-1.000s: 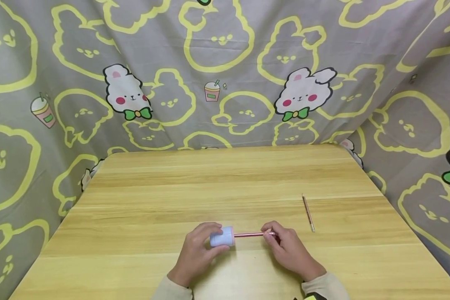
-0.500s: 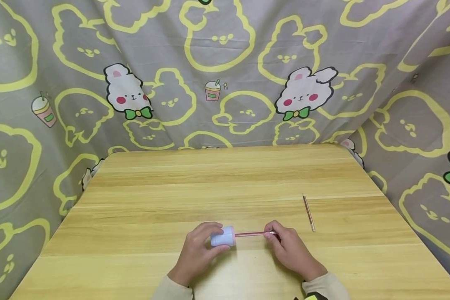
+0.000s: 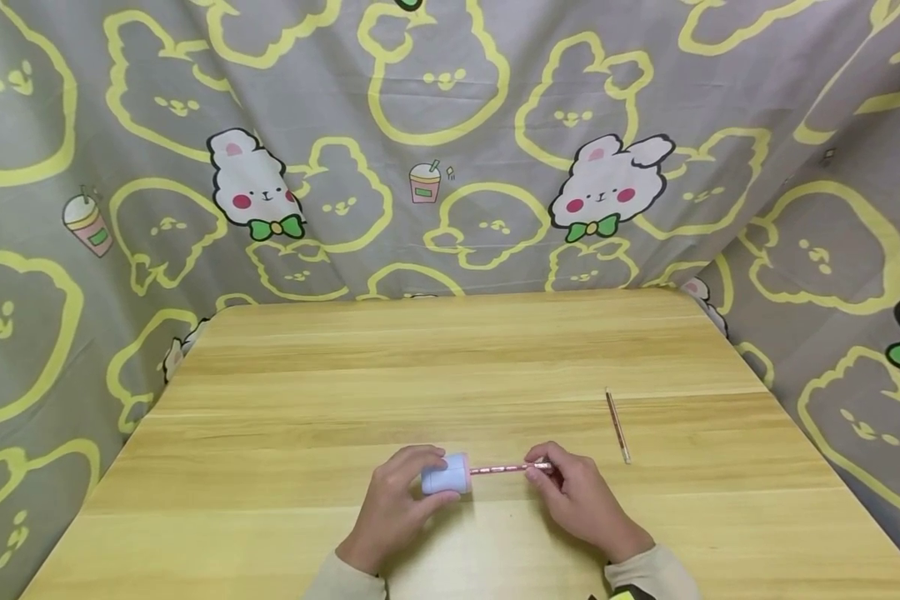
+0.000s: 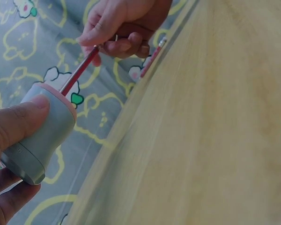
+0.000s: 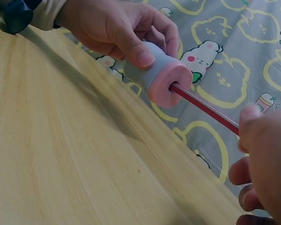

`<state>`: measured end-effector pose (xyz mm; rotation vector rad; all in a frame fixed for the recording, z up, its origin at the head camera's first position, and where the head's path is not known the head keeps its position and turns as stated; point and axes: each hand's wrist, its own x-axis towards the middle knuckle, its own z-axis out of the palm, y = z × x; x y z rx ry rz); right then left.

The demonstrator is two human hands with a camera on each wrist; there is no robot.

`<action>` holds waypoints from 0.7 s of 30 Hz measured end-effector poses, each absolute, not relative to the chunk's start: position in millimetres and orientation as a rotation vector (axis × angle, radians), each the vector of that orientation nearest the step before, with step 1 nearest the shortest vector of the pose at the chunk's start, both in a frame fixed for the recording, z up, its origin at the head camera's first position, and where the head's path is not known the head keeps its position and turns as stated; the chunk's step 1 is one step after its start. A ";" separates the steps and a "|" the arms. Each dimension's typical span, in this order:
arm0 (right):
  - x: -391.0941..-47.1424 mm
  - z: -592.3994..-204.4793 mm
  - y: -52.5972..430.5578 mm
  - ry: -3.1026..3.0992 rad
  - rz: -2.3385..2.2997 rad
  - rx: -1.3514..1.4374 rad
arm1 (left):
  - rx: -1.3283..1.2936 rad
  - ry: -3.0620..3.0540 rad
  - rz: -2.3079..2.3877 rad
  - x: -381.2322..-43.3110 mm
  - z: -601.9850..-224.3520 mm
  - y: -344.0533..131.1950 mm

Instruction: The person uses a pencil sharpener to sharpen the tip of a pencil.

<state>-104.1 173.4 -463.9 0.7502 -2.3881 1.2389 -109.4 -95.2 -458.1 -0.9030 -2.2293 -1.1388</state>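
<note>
My left hand grips a light blue pencil sharpener with a pink end, thumb on the near side and fingers round the far side. A red pencil stands in the hole of that pink end, as the right wrist view shows; its tip is hidden inside. Pinched between thumb and fingers of my right hand is the pencil's other end. The sharpener is held on its side, its pink face turned toward the right hand.
A second pencil lies on the wooden table, beyond the right hand. Behind the table hangs a grey curtain with yellow animal outlines, which also runs down both sides.
The pencil's visible face has changed from plain red to patterned, so it has turned in my right fingers. The left hand and sharpener stay nearly still.
</note>
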 end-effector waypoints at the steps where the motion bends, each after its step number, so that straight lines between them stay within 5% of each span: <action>1: -104.1 -464.1 173.5 -2.389 1.246 0.751 | -0.906 -2.228 -1.140 -109.6 -458.1 -95.1; 21: -107.2 -466.5 175.7 -2.389 1.220 0.754 | -0.916 -2.228 -1.138 -109.9 -457.8 -95.6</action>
